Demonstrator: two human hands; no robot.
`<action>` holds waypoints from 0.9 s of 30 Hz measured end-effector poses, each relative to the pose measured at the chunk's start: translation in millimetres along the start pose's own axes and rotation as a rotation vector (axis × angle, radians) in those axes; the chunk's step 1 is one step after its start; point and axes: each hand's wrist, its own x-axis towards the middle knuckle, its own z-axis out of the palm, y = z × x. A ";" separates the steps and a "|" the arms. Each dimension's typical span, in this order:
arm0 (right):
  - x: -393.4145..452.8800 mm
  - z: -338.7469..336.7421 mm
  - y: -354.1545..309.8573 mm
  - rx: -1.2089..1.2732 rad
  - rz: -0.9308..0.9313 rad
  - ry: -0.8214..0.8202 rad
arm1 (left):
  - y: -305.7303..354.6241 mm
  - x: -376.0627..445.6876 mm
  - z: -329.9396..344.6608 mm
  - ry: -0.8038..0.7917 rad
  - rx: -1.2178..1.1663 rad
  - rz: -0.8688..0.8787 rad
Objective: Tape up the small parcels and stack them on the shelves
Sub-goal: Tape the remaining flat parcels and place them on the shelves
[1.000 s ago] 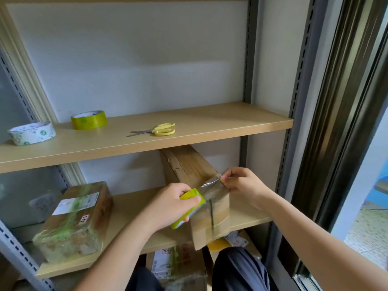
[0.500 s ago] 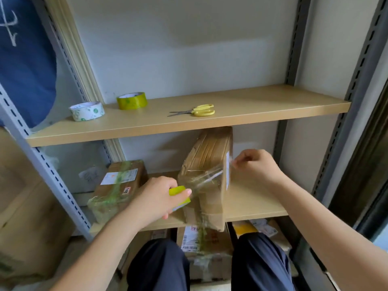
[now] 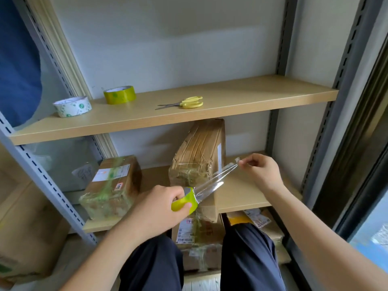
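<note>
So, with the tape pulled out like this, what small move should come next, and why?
Probably lay the strip of clear tape on the upright parcel: the right hand pinches its free end, the left hand grips the green roll, and the strip hangs unstuck.

Looks like a small parcel storage/packing corner, not a kitchen or lab: slotted grey metal uprights (image 3: pixel 45 175) carry plain wood-laminate shelves (image 3: pixel 231 97) against a bare white wall. Upper shelf holds packing kit only: a yellow-green tape roll (image 3: pixel 119 94), a white printed tape roll (image 3: pixel 72 106), yellow-handled scissors (image 3: pixel 182 102). Lower shelf and the floor below hold taped brown cardboard parcels (image 3: pixel 111 185) with shipping labels (image 3: pixel 185 231); a dark-framed glass door or window (image 3: pixel 369 185) runs down the right side.
</note>
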 end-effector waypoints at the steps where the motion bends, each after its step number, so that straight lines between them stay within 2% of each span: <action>1: 1.4 3.7 2.8 -0.017 -0.013 0.006 | -0.7 0.5 4.9 0.032 0.076 -0.006; 5: 3.1 18.9 19.8 0.044 0.001 0.027 | 3.4 -0.7 6.4 0.142 0.310 0.016; 8: 5.7 28.5 29.7 0.122 0.010 0.047 | 6.1 -3.9 6.5 0.186 0.393 0.018; 12: 9.1 41.0 25.7 0.224 -0.001 0.065 | 8.2 -12.0 9.0 0.214 0.505 0.105; 18: 12.8 44.8 23.0 0.233 -0.064 0.008 | 8.3 -24.4 5.4 0.163 0.493 0.037; 23: 19.5 49.6 20.2 0.216 -0.096 0.029 | 10.1 -22.5 2.5 0.154 0.409 0.040; 27: 28.6 59.1 18.1 0.103 -0.108 0.001 | 1.3 -16.7 14.2 0.170 0.404 -0.003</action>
